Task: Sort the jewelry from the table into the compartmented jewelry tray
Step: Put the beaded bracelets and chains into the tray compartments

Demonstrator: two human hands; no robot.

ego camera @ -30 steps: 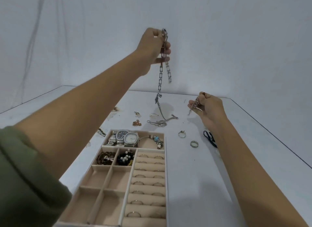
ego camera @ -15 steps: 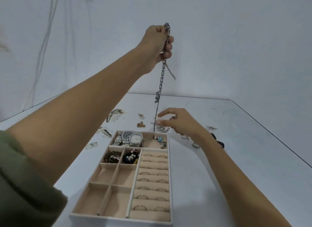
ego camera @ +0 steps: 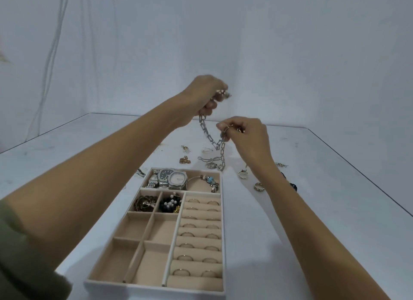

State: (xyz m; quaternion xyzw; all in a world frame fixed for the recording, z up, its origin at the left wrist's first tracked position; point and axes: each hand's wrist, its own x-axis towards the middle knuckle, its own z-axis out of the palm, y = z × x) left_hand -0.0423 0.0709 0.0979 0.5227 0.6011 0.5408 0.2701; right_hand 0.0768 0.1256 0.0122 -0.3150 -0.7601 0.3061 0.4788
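A silver link chain (ego camera: 213,141) hangs in a loop between both hands above the far end of the table. My left hand (ego camera: 206,94) grips one end, raised highest. My right hand (ego camera: 244,132) pinches the chain lower down and to the right; the chain's tail drops to the table beside a small heap of chain (ego camera: 211,163). The beige jewelry tray (ego camera: 131,270) lies below, with watches (ego camera: 172,178), a beaded bracelet (ego camera: 209,181), bead pieces and several rings in its ring rolls.
Loose pieces lie on the white table beyond the tray: gold earrings (ego camera: 185,160), two rings (ego camera: 243,174) at the right, a dark item (ego camera: 292,184) behind my right forearm. The table's right edge (ego camera: 357,176) runs diagonally. A wall stands behind.
My left hand has come down with the chain. My right hand rose from the table and took hold of the chain, which now loops between both hands.
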